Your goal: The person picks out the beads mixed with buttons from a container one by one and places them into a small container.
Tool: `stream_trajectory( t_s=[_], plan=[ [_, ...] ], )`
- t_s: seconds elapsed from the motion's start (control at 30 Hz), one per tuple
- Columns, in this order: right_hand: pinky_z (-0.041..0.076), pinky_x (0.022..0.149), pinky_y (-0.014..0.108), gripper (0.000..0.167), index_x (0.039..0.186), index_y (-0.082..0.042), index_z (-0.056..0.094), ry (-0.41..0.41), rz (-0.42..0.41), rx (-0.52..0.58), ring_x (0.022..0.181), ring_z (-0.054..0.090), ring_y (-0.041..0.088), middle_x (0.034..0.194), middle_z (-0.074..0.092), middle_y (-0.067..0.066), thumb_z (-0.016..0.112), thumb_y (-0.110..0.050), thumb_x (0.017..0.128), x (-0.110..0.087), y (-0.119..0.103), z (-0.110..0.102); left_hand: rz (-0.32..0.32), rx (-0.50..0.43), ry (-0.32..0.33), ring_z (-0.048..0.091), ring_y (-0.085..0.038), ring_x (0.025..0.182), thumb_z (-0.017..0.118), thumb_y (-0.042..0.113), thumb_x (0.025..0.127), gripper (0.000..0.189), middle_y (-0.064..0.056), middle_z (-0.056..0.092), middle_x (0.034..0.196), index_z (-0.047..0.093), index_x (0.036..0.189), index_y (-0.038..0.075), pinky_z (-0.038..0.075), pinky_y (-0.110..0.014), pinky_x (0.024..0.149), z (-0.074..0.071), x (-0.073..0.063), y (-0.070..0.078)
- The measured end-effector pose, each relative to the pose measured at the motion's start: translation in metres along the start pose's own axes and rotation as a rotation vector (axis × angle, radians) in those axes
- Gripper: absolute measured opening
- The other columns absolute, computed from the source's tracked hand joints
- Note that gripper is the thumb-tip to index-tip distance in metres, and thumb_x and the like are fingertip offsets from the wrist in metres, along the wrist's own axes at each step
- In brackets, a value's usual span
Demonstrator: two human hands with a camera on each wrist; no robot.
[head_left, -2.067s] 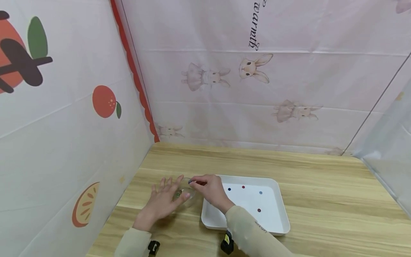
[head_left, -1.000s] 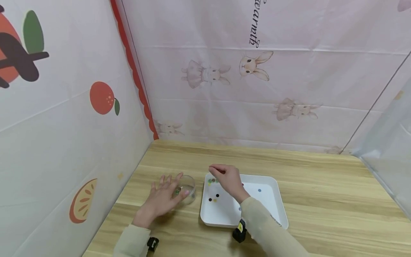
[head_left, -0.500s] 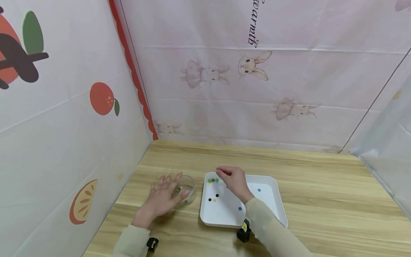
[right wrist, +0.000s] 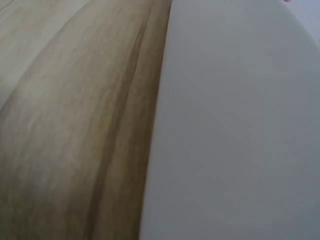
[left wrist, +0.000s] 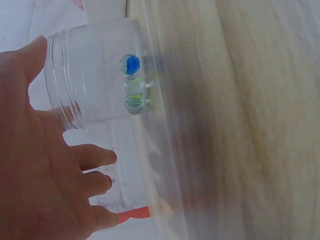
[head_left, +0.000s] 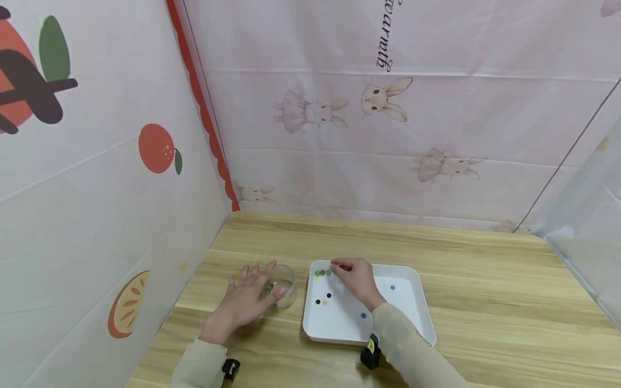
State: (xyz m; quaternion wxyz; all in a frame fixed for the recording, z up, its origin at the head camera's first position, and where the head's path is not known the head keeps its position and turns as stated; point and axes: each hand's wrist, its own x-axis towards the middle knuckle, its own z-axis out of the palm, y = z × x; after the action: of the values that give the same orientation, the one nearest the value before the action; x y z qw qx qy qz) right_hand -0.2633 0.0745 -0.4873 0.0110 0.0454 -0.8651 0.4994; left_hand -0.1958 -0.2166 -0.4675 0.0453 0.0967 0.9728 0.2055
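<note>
The left hand [head_left: 245, 302] holds the jar [left wrist: 95, 75] at its mouth between thumb and index finger, with marbles [left wrist: 131, 65] on its base; a slack grip could let the jar tip. The tray [head_left: 339, 328] sits at the jar's three o'clock and bears a row of three marbles [head_left: 322, 272] at its ten o'clock. The right hand [head_left: 356, 277], narrowed to a pinch, is just beside that row's three o'clock end; its contents cannot be told, and a fingertip brush could set the row rolling.

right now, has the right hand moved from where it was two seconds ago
Yes: judged against the white tray in the head view, the right hand has moved rightward, away from the clear jar.
</note>
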Motion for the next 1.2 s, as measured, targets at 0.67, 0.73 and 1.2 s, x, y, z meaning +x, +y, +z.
stream_trajectory(
  t_s=[0.67, 0.73, 1.2],
  plan=[
    [0.041, 0.048, 0.022, 0.024, 0.121, -0.013, 0.080, -0.115, 0.100, 0.025, 0.048, 0.050, 0.011, 0.062, 0.066, 0.002, 0.072, -0.018, 0.100, 0.001, 0.007, 0.006, -0.002, -0.003, -0.005, 0.005, -0.053, 0.161, 0.040, 0.069, 0.105, 0.080, -0.030, 0.020, 0.171, 0.016, 0.171, 0.029, -0.002, -0.083, 0.120, 0.001, 0.001, 0.000],
    [0.041, 0.048, 0.022, 0.023, 0.121, -0.012, 0.081, -0.117, 0.087, 0.021, 0.047, 0.050, 0.011, 0.061, 0.066, 0.002, 0.072, -0.018, 0.099, 0.002, 0.008, 0.006, -0.003, 0.000, -0.006, 0.005, -0.053, 0.161, 0.040, 0.069, 0.105, 0.080, -0.029, 0.020, 0.171, 0.015, 0.171, 0.030, -0.002, -0.083, 0.120, 0.001, 0.002, 0.000],
    [0.039, 0.047, 0.019, 0.022, 0.115, -0.011, 0.083, -0.065, -0.076, -0.126, 0.051, 0.051, 0.007, 0.111, 0.081, 0.007, 0.077, -0.010, 0.094, 0.001, 0.014, 0.012, -0.002, 0.003, -0.003, 0.006, -0.054, 0.160, 0.040, 0.069, 0.105, 0.081, -0.030, 0.020, 0.171, 0.016, 0.171, 0.028, -0.002, -0.083, 0.120, 0.002, 0.001, 0.000]
  ],
)
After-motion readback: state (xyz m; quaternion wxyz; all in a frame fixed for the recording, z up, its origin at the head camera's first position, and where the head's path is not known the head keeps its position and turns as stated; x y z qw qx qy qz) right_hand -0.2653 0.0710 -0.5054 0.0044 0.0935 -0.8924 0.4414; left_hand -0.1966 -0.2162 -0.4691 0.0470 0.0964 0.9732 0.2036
